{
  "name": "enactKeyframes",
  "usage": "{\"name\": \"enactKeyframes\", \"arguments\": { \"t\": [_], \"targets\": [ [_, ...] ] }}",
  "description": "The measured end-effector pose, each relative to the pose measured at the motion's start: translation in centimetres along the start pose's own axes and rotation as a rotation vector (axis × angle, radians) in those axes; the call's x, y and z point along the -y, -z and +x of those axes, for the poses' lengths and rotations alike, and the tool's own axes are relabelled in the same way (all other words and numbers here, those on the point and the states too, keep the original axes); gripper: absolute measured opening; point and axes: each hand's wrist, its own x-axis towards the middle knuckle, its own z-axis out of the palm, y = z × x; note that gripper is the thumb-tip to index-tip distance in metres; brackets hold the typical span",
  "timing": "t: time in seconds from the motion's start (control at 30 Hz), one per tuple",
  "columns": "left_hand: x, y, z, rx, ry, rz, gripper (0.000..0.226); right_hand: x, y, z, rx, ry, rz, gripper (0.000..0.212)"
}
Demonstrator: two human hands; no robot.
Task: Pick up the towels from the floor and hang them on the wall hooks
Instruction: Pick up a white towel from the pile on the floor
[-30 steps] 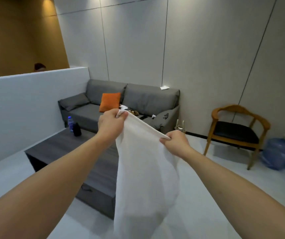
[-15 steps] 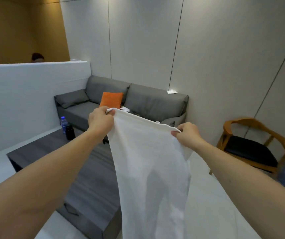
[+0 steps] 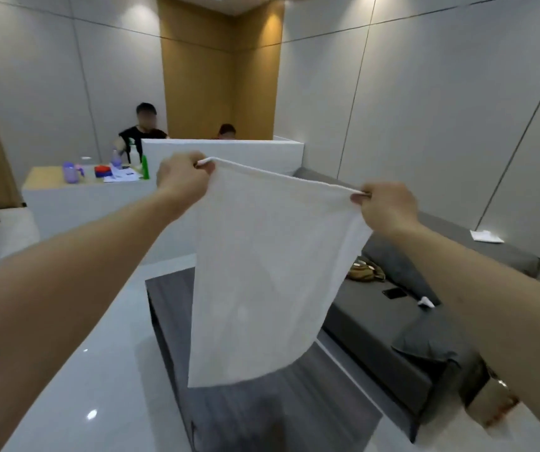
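1. One white towel [image 3: 262,272] hangs in the air, held up in front of the person, over the dark low bench [image 3: 229,412].
2. The left hand [image 3: 182,177] pinches the towel's top left corner with curled fingers.
3. The right hand [image 3: 387,207] pinches the top right corner the same way, so the top edge is pulled out flat between the two hands.
4. The rest of the towel hangs straight down, and its bottom edge is off the floor.
5. I can see no writing or labels on the towel.
6. One grey sofa [image 3: 392,314] stands on the right, by the wall. One dark phone [image 3: 394,292] lies on its seat, and one white paper [image 3: 487,236] lies on top of its back.
7. Behind a low white wall [image 3: 229,151], two people sit. One wears a black top [image 3: 141,133].
8. A far bench [image 3: 46,176] holds one green bottle [image 3: 145,167], one purple cup [image 3: 69,172], some papers [image 3: 121,174] and a small red and blue thing [image 3: 102,171]. Any writing there is too small to read.
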Motion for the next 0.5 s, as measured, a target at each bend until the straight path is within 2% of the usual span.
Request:
{"name": "enactKeyframes", "arguments": {
  "t": [0.13, 0.23, 0.4, 0.5],
  "targets": [
    [0.5, 0.6, 1.7, -0.116, -0.002, -0.009, 0.021, 0.2, -2.7, 3.8, -0.172, 0.153, 0.158, 0.024],
    [2.4, -0.7, -0.2, -0.124, 0.042, 0.047, 0.018, -0.8, -6.9, 3.6, -0.180, 0.204, 0.324, 0.020],
    [7.1, -5.5, -8.1, -0.106, 0.214, 0.197, 0.015, -4.4, -15.4, 0.2, -0.016, 0.277, 0.498, 0.018],
    [9.7, -9.6, -15.1, -0.034, 0.401, 0.247, 0.017, -7.9, -20.5, -2.8, 0.192, 0.346, 0.456, 0.016]
  ]
}}
